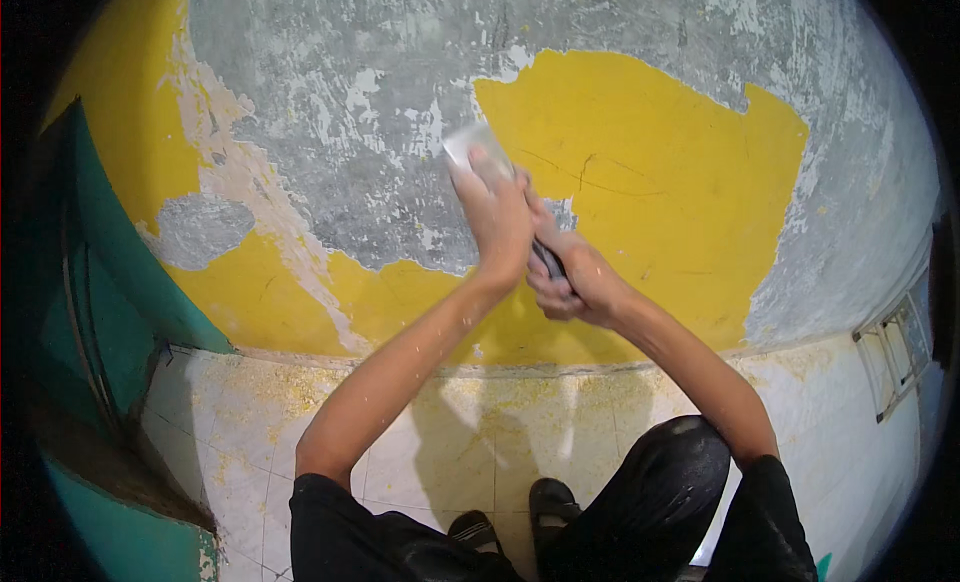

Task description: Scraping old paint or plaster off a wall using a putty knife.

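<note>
Both hands are on one wide-bladed metal scraper (476, 140), slightly blurred, tilted with its blade toward the upper left. Around the dark handle wraps my right hand (574, 274). My left hand (499, 214) grips higher up, its fingers lying against the blade. The blade's edge is over bared grey wall (330, 162), just left of a large patch of yellow paint (652, 162) with ragged edges. Flecks of debris show on or near the forearms.
Yellow and whitish flakes litter the tiled floor (442, 462) along the wall's foot. A green surface (135, 244) borders the wall at left. At the far right stands a metal ladder-like frame (892, 357). My sandalled feet (551, 499) are below.
</note>
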### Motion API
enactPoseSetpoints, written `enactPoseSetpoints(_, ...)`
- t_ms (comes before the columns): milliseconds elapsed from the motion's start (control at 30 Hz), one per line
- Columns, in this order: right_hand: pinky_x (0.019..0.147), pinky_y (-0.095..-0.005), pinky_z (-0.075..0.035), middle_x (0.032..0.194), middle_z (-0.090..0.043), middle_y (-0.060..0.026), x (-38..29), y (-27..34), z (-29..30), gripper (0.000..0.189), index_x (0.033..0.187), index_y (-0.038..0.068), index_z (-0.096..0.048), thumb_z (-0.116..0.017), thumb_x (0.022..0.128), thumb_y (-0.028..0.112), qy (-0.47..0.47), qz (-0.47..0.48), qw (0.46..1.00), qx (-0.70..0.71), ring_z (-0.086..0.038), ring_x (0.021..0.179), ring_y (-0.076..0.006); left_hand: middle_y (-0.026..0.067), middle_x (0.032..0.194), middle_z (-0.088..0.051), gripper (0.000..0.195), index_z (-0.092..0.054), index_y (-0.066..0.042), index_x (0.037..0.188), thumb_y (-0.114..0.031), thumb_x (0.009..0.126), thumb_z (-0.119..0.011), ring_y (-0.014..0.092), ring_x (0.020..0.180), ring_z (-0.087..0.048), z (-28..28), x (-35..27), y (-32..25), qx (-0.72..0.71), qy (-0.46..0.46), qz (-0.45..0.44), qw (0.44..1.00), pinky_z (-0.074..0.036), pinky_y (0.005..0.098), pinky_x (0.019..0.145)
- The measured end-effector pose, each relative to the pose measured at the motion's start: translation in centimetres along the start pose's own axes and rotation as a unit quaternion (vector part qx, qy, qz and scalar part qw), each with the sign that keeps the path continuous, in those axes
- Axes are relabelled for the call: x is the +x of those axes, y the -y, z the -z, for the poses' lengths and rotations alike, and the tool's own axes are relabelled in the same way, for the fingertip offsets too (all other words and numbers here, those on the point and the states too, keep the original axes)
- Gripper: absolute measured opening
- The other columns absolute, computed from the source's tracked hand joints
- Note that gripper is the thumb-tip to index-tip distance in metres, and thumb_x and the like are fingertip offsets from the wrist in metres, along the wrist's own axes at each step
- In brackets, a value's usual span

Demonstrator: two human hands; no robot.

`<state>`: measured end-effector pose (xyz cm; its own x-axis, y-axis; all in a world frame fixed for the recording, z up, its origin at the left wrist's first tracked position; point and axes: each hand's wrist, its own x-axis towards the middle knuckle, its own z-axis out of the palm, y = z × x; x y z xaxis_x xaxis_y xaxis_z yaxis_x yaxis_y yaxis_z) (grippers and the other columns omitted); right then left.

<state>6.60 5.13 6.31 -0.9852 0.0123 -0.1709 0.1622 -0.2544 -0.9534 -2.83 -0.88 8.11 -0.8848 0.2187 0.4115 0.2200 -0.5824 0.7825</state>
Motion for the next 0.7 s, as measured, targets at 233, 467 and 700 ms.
enactPoseSetpoints(233,0.031,-0.0229,-0.014,0.044,-0.026,0.0035,-0.1,0.0,-0.6,0.047,0.065,0.013,-0.035,-0.032,0.094,0.049,0.012,0.019,1.000,0.008,-0.019,0.030,-0.0070,0.0064,0.061,-0.042,0.030,-0.028,-0.003,0.095,-0.033,0.098,-0.024,0.014,0.041,-0.043,0.7,-0.8,0.0,-0.008,0.020,0.020,1.000,-0.040,0.0276,0.038)
enactPoseSetpoints(467,0.031,-0.0221,-0.015,0.045,-0.027,0.0035,0.1,0.9,-1.7,0.047,0.065,0.013,-0.036,-0.032,0.094,0.049,0.025,0.041,0.999,0.024,-0.019,0.031,-0.0063,0.0060,0.061,-0.041,0.032,-0.028,-0.003,0.093,-0.034,0.098,-0.024,0.014,0.041,-0.042,0.6,0.3,-1.4,0.001,0.046,0.000,0.999,-0.042,0.0278,0.038)
enactPoseSetpoints(700,0.031,-0.0218,-0.015,0.045,-0.027,0.0038,0.3,0.8,-0.9,0.047,0.066,0.013,-0.036,-0.032,0.094,0.049,0.030,0.046,0.998,0.003,-0.019,0.031,-0.0064,0.0059,0.062,-0.041,0.031,-0.027,-0.003,0.096,-0.034,0.098,-0.023,0.015,0.041,-0.044,0.3,0.2,-1.2,0.004,0.028,-0.015,0.999,-0.042,0.0278,0.038)
